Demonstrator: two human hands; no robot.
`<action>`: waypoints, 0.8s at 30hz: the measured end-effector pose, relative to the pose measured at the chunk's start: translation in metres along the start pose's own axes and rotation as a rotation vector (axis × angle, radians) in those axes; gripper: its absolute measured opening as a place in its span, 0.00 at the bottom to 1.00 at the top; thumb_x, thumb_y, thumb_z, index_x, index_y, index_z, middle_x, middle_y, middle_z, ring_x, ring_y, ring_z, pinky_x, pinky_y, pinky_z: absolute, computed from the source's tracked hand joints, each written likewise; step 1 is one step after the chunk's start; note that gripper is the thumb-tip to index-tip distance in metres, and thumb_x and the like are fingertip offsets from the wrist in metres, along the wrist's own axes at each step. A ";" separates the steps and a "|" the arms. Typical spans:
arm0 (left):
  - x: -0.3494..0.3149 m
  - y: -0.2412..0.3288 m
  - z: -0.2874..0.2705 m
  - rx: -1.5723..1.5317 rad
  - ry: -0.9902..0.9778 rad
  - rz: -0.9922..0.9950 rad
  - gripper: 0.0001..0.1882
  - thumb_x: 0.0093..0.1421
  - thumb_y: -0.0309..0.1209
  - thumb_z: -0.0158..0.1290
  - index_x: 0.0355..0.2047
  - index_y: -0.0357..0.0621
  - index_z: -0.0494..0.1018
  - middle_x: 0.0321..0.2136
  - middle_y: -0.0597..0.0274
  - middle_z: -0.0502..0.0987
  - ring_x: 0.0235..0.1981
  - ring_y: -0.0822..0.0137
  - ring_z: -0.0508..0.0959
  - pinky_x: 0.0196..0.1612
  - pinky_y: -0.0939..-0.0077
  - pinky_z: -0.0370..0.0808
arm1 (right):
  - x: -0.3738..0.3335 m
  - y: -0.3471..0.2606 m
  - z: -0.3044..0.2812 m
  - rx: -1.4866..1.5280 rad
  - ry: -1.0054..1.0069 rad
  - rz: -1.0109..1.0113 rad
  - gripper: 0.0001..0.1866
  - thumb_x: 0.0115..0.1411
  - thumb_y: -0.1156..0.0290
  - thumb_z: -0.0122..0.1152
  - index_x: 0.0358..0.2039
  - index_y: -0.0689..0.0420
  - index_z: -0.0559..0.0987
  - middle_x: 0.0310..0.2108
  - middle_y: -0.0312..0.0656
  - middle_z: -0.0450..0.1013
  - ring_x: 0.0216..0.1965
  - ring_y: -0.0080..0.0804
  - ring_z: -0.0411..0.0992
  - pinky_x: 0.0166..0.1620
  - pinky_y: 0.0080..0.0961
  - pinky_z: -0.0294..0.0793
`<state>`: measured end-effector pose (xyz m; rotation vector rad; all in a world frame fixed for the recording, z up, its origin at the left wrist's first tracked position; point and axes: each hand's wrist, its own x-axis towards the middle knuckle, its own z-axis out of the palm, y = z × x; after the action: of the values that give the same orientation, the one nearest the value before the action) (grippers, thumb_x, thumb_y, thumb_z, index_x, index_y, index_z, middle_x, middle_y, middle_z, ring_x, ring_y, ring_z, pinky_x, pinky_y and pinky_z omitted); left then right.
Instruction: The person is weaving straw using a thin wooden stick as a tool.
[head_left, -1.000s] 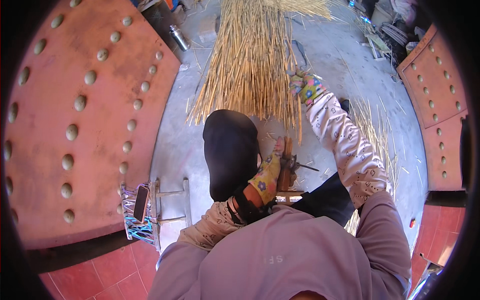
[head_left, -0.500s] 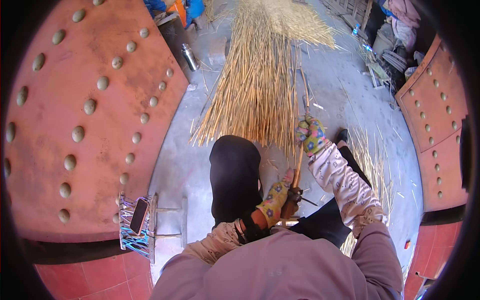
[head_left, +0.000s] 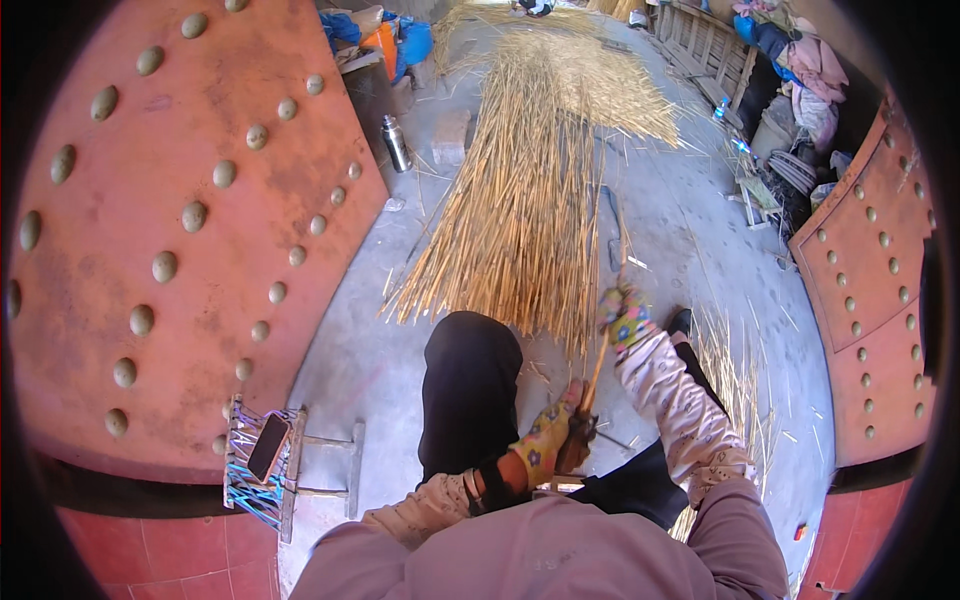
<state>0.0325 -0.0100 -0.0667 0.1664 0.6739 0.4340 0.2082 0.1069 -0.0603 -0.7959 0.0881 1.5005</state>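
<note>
My right hand [head_left: 624,316], in a patterned glove, grips a single straw stalk [head_left: 612,290] near its middle, just beside the near end of a big heap of straw [head_left: 530,200] on the concrete floor. My left hand [head_left: 548,440], also gloved, closes on the lower end of the same stalk, close to my body, between my knees. A small dark object sits against the left hand; I cannot tell what it is. My left knee [head_left: 468,385], in black trousers, lies left of both hands.
A large red studded door [head_left: 170,230] fills the left; a second one [head_left: 870,280] stands at right. A small stool with a phone on it [head_left: 268,450] is at lower left. A metal flask [head_left: 397,143], a brick, and piled clutter lie at the back.
My right hand has slid down from the straw heap toward my body with the stalk. The view has tilted, showing more of the floor and far clutter.
</note>
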 end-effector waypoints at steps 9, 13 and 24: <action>0.004 0.006 -0.010 0.072 -0.099 -0.272 0.24 0.49 0.57 0.41 0.20 0.48 0.63 0.13 0.70 0.63 0.16 0.73 0.65 0.17 0.80 0.62 | -0.008 0.013 -0.013 -0.164 0.094 -0.103 0.17 0.56 0.56 0.39 0.12 0.46 0.60 0.06 0.27 0.47 0.06 0.23 0.47 0.11 0.25 0.46; -0.010 0.006 0.002 0.099 -0.051 -0.276 0.23 0.50 0.56 0.42 0.22 0.48 0.64 0.15 0.71 0.64 0.17 0.74 0.65 0.21 0.74 0.67 | -0.013 0.011 -0.020 -0.275 0.074 -0.084 0.18 0.56 0.55 0.39 0.12 0.47 0.60 0.06 0.28 0.48 0.06 0.23 0.48 0.11 0.24 0.47; -0.013 0.030 0.017 -0.225 0.148 -0.482 0.25 0.45 0.61 0.42 0.22 0.52 0.63 0.11 0.69 0.63 0.10 0.74 0.63 0.11 0.80 0.60 | -0.017 0.012 -0.004 -0.174 -0.173 -0.161 0.11 0.55 0.61 0.45 0.25 0.55 0.69 0.13 0.33 0.62 0.12 0.22 0.58 0.14 0.19 0.56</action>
<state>0.0244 0.0111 -0.0379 -0.2413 0.7771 0.0560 0.1966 0.0892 -0.0595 -0.7888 -0.2332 1.4301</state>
